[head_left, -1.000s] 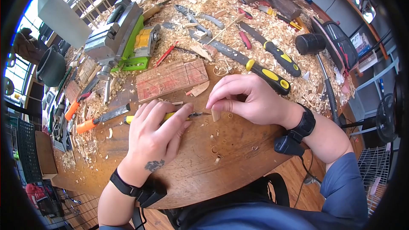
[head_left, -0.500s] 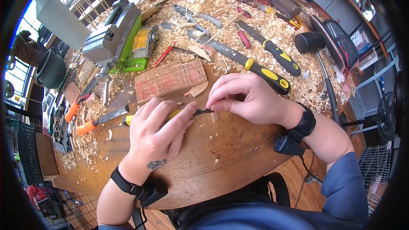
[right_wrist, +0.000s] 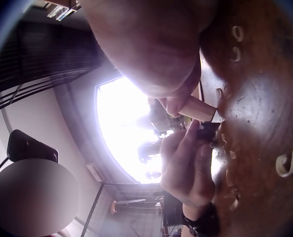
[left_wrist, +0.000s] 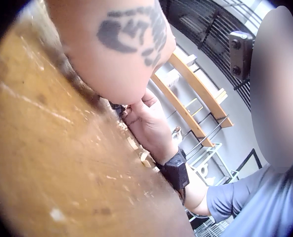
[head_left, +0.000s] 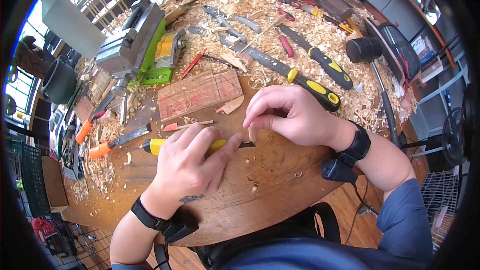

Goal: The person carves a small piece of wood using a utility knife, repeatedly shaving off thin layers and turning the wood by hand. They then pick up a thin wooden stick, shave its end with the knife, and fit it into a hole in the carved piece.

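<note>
Yellow and black, the cutting tool (head_left: pixel 157 146) is in the left hand (head_left: pixel 189 162), with the fingers curled round its handle. Its dark blade (head_left: pixel 247 144) is by the low end of a small wood piece (head_left: pixel 252 135). The right hand (head_left: pixel 295 117) pinches the top of that wood piece between thumb and finger. The wood piece stands up from the brown table (head_left: pixel 235 205), close in front of the person. The two hands are close to each other, but I cannot tell if their fingers touch.

Little wood curls (right_wrist: pixel 287 163) lie on the table near the hands. Just past the left hand is a thin stick (head_left: pixel 187 125) with a red end. Behind it is a flat board (head_left: pixel 200 95) with red marks. A flat blade with an orange handle (head_left: pixel 101 149) lies off to the left. Farther back on the left is a big grey vise (head_left: pixel 120 52), next to a bright green metal part (head_left: pixel 156 75). Lots of wood bits (head_left: pixel 270 70) are all around the other tools, and a black mallet (head_left: pixel 364 51) is on the right
</note>
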